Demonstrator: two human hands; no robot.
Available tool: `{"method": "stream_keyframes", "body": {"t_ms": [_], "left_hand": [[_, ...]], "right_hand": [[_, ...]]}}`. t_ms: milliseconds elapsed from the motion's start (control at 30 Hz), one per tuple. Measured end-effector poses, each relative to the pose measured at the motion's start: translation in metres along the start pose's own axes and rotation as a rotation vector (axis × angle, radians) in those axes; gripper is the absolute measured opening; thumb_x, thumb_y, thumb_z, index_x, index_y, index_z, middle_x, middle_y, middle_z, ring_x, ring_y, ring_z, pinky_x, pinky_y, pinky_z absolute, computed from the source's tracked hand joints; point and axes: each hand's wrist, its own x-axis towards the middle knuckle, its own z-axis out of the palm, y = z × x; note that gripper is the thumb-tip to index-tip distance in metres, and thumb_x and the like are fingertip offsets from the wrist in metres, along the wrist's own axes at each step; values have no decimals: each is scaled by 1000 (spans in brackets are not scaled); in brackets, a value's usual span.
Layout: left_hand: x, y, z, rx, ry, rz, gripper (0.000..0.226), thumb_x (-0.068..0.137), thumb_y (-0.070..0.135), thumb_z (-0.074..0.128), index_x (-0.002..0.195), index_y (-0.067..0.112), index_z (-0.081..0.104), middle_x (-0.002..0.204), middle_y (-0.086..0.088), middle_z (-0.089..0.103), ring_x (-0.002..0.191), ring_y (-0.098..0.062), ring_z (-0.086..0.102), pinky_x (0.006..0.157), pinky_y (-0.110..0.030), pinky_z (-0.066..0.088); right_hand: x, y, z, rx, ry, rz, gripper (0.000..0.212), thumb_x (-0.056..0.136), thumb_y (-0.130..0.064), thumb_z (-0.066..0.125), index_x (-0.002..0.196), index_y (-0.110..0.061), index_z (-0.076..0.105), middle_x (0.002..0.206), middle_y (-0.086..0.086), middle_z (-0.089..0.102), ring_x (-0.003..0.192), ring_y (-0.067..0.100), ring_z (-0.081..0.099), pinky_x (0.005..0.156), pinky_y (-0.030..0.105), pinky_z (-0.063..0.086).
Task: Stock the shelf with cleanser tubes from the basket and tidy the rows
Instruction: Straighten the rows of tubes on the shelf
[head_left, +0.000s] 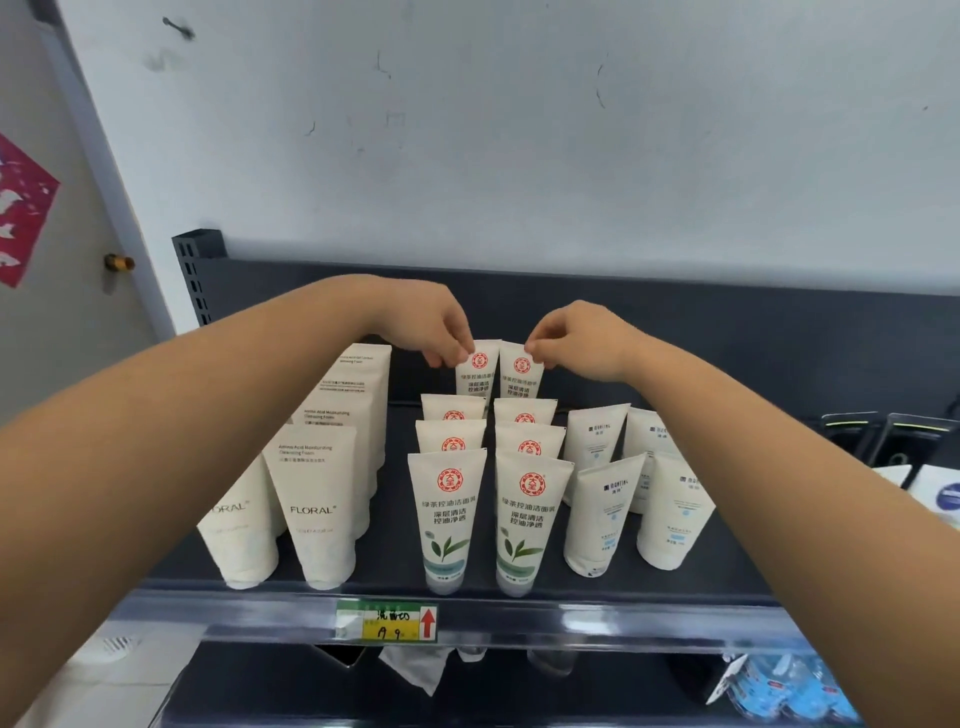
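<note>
Two hands work near the back edge of the shelf (387, 530), each on the rearmost tube of one of the two middle rows. Toward the left edge, tall cream tubes (317, 499) stand in two files, caps down. Next, the left hand (441, 332) reaches over the rows, its fingertips (448, 358) curled down and pinching the top left corner of the left rear tube (475, 374) at its flat crimped end. Close beside that tube, the right rear tube (521, 379) is pinched the same way at its top right corner by the right hand (576, 340). Both tubes stand upright, long axis vertical, crimp up, printed face toward the front edge; their caps are hidden behind the tubes ahead. Each tube lies directly below the fingers holding it, and each hand is nearer its own tube. Three more pairs of leaf-printed tubes (452, 519) run from them to the front edge, above the price tag (387, 621). Toward the right edge, shorter blue-printed tubes (602, 514) stand a little askew. No basket is in view. The coming move probably calls for small nudges to square the pair with the files ahead.
</note>
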Motion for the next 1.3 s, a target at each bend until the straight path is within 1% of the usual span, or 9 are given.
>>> {"method": "stream_keyframes", "body": {"t_ms": [100, 200, 333, 500, 600, 700, 900, 1133, 1300], "left_hand": [[27, 0, 3, 81, 160, -19, 40, 92, 29, 62, 130, 19, 57, 123, 2, 65, 109, -16, 61, 96, -30, 42], [54, 0, 16, 186, 172, -79, 52, 92, 28, 63, 140, 14, 47, 137, -4, 55, 123, -23, 53, 102, -34, 41], [74, 1, 32, 289, 81, -102, 39, 92, 22, 62, 130, 11, 57, 125, -6, 63, 111, -22, 60, 92, -33, 48], [73, 1, 29, 303, -10, -101, 31, 93, 15, 61, 123, 10, 60, 117, -6, 67, 98, -18, 65, 84, -30, 50], [62, -1, 24, 290, -101, -77, 32, 93, 15, 61, 124, 12, 60, 119, -4, 66, 100, -17, 66, 91, -32, 51], [50, -2, 23, 295, -147, -48, 32, 92, 17, 62, 124, 14, 61, 119, -2, 65, 103, -17, 65, 96, -33, 50], [31, -3, 25, 280, -165, -16, 28, 91, 20, 65, 118, 16, 64, 111, 3, 65, 101, -15, 63, 91, -28, 49], [22, -3, 27, 278, -165, -14, 26, 90, 22, 65, 116, 18, 65, 106, 5, 64, 99, -15, 63, 83, -23, 47], [19, -5, 28, 281, -152, -12, 30, 91, 23, 64, 120, 18, 63, 111, 4, 63, 102, -14, 61, 91, -27, 49]], "right_hand": [[14, 5, 10, -89, 152, 48, 28, 93, -18, 55, 121, -17, 63, 123, 3, 62, 108, 18, 58, 86, 27, 44], [23, 8, 22, -206, 36, 97, 39, 95, -18, 54, 133, -12, 54, 133, 8, 56, 117, 24, 55, 91, 30, 44], [29, 11, 33, -264, -43, 86, 33, 96, -15, 53, 129, -12, 56, 125, 8, 61, 107, 23, 59, 86, 31, 49], [25, 12, 23, -272, -93, 45, 31, 94, -13, 59, 124, -14, 62, 123, 4, 63, 105, 20, 60, 86, 29, 48], [18, 9, 17, -256, -150, -1, 29, 93, -14, 61, 122, -15, 65, 120, 2, 64, 98, 16, 57, 82, 25, 43], [13, 4, 16, -273, -179, -30, 29, 93, -18, 62, 121, -15, 65, 119, 2, 66, 99, 16, 60, 85, 26, 46], [4, -2, 14, -196, -238, -43, 22, 93, -17, 62, 114, -16, 70, 113, -2, 69, 94, 12, 61, 84, 26, 46], [-2, -6, 14, -228, -242, -58, 25, 92, -19, 64, 116, -16, 70, 115, -2, 68, 97, 14, 60, 84, 25, 45], [-5, -5, 15, -239, -235, -46, 26, 93, -19, 63, 117, -15, 70, 116, 0, 69, 99, 16, 62, 89, 27, 49]]}}
